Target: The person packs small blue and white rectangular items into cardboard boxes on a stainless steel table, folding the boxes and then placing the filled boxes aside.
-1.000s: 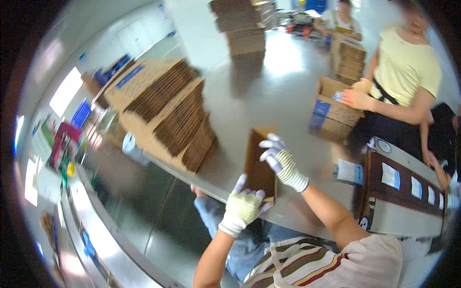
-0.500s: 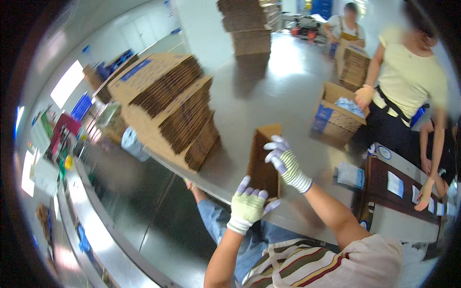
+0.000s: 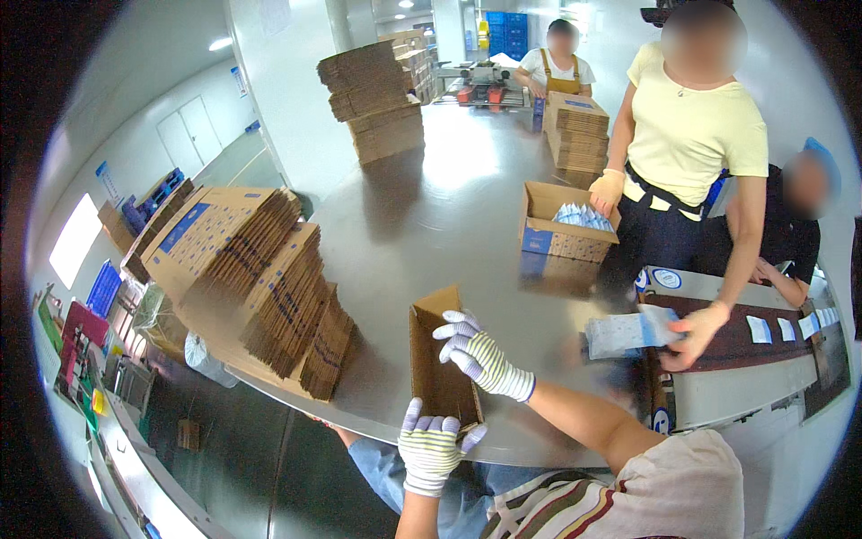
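An open-topped cardboard box [image 3: 431,368] stands near the front edge of the metal table, its brown inside showing. At its near end is my left hand [image 3: 433,454] in a striped glove, fingers stretched upward and the thumb apart. My right hand [image 3: 489,359], gloved alike, reaches over the box's right rim with its fingers apart and slightly bent. Neither hand visibly grips the cardboard; where the fingertips overlap the box, I cannot tell whether they touch it.
Flattened cartons [image 3: 260,278] are stacked at left, with another stack [image 3: 373,103] farther back. A co-worker in yellow has one hand at a carton of pouches [image 3: 570,234] and the other holding pouches [image 3: 628,331] by the conveyor [image 3: 718,328]. Other people sit or stand beyond.
The view has swung to the right. My left hand has come against the box's near end in view. The co-worker's hand has moved from the conveyor to the pouches.
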`<state>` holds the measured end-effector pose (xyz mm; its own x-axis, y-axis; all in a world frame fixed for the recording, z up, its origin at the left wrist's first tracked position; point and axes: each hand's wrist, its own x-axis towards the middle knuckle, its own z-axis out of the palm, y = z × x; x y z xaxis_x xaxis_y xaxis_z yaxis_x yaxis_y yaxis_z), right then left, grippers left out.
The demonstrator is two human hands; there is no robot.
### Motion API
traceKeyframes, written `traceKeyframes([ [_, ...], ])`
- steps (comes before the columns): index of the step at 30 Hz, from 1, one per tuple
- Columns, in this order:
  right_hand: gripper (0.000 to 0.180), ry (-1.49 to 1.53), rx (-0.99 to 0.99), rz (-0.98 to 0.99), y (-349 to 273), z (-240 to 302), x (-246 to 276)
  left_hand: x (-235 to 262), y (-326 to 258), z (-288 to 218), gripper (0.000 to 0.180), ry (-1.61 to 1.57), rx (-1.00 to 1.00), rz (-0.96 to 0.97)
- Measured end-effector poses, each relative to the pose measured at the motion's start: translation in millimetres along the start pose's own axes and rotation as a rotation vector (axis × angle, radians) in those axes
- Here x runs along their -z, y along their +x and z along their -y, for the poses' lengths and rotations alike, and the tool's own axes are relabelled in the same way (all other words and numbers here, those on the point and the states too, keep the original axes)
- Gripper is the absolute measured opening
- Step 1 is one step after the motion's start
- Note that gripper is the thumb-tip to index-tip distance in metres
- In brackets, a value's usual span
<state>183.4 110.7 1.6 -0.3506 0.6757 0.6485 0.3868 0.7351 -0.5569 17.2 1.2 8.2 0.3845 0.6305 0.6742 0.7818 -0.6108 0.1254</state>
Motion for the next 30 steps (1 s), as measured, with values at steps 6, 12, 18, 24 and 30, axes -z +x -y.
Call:
traceKeyframes([
  [6,0.025,0.007,-0.004,0.021,1,3,-1,2,0,2,0.042,0.019,-0.001,0.009],
  [12,0.026,0.013,-0.016,-0.009,1,5,0,2,0,0,0.039,0.011,0.003,0.017],
  [18,0.023,0.017,-0.012,-0.009,-2,0,0,1,1,-3,0.040,0.007,-0.007,0.002],
  [24,0.024,0.002,-0.001,0.013,-1,7,4,-3,-3,0,0.043,0.014,-0.030,-0.039],
  [30,0.023,-0.007,-0.001,0.011,-1,5,3,0,-1,-2,0.038,0.004,-0.011,-0.037],
])
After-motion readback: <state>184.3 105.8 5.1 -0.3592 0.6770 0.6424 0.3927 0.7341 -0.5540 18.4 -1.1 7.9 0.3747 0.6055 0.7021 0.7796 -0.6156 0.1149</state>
